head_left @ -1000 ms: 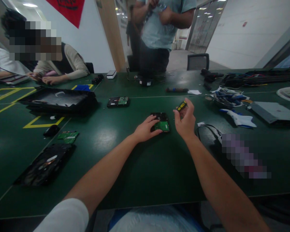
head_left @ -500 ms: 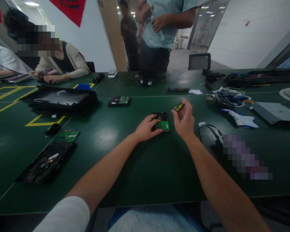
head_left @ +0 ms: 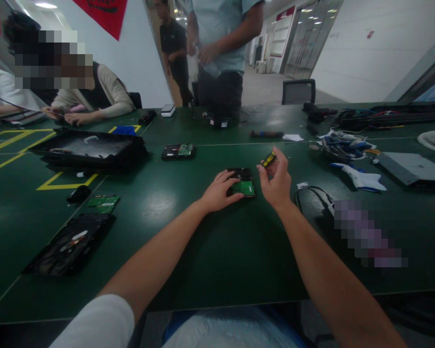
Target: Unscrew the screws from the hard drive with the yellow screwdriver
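A hard drive (head_left: 245, 188) with a black body and a green circuit board lies on the table in front of me. Across its left side my left hand (head_left: 221, 191) is closed, fingers at the far part and thumb over the near edge of the board. To the right, raised slightly above the table, my right hand (head_left: 276, 178) pinches a short black-and-yellow screwdriver (head_left: 268, 160) by its handle. The screwdriver is apart from the drive, and its tip cannot be made out.
A second hard drive (head_left: 178, 151) lies farther back. On the left are a black casing (head_left: 90, 145), a loose green board (head_left: 103, 203) and an opened black drive shell (head_left: 70, 244). Gloves (head_left: 360, 178), bundled cables (head_left: 344, 144) and a metal box (head_left: 415, 168) sit right. People are across the table.
My hands, the drive and the screwdriver hold nearly the same place. Across the table, the standing person in the light blue shirt has shifted left, and the person behind shows more.
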Demonstrator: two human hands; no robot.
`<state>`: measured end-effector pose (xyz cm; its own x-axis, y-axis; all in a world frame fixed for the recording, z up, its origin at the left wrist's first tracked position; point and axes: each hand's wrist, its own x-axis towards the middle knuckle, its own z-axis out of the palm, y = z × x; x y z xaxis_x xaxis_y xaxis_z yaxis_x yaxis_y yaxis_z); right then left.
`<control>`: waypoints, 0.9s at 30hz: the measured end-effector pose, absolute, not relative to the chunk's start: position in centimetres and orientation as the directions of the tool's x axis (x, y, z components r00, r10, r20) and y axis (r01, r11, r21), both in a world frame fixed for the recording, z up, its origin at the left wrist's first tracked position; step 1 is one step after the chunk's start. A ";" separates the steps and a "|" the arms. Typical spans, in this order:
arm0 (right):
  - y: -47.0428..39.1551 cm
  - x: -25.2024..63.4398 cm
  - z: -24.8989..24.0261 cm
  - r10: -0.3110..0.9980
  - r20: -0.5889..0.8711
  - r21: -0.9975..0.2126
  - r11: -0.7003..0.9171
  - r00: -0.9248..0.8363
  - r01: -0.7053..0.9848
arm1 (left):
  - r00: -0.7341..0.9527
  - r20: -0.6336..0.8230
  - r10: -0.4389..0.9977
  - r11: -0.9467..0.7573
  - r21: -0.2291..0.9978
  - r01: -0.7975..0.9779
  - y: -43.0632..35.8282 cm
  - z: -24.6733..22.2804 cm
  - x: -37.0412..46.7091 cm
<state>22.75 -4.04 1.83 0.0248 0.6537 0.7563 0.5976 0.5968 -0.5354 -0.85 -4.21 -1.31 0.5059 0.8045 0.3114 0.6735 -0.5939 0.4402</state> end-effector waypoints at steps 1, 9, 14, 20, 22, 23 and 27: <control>-4.1 22.7 1.9 0.653 0.757 -0.534 0.597 0.024 0.599 | 0.509 0.301 0.806 -0.591 0.448 0.671 -4.2 -1.4 -0.9; -4.1 22.7 1.8 0.645 0.764 -0.525 0.607 0.015 0.596 | 0.523 0.288 0.802 -0.596 0.450 0.665 -4.1 -1.5 -0.8; -4.0 22.8 1.7 0.651 0.759 -0.526 0.606 0.008 0.597 | 0.524 0.287 0.802 -0.595 0.459 0.660 -4.2 -1.4 -0.7; -4.0 22.8 1.6 0.659 0.752 -0.536 0.607 0.006 0.587 | 0.533 0.298 0.792 -0.609 0.459 0.647 -4.1 -1.3 -0.7; -3.9 22.9 1.6 0.660 0.751 -0.535 0.604 0.005 0.591 | 0.532 0.302 0.791 -0.609 0.459 0.646 -4.1 -1.4 -0.7; -4.0 22.9 1.6 0.660 0.751 -0.533 0.604 0.003 0.593 | 0.531 0.303 0.791 -0.610 0.460 0.646 -4.1 -1.4 -0.7; -4.0 22.9 1.6 0.661 0.751 -0.531 0.602 0.001 0.596 | 0.533 0.302 0.791 -0.610 0.460 0.645 -4.1 -1.4 -0.7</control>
<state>22.89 -3.98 1.64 0.0010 0.6607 0.7506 0.5961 0.6023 -0.5310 -0.67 -4.09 -1.44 0.5325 0.7906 0.3023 0.6452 -0.6103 0.4596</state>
